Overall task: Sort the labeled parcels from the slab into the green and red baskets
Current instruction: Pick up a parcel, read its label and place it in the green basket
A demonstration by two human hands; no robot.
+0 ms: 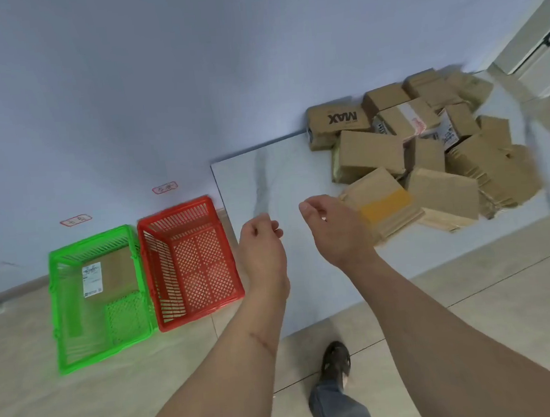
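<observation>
Reaching, head view: right hand (331, 227), fingers loosely curled, empty, just beside the yellow-taped parcel (382, 206) at the slab's (264, 176) near edge, parcel lying right of it, long axis running away rightward. Left hand (259, 239) likewise empty, farther off. Green basket (61, 310) holds one parcel; red basket (145, 245) none.

Person seen from above: both forearms bare and sleeveless, the left forearm (245, 349) marked by a thin linear scratch (262, 341), one leg in grey-blue denim trousers (339, 410), the foot in a dark shoe (336, 359).
</observation>
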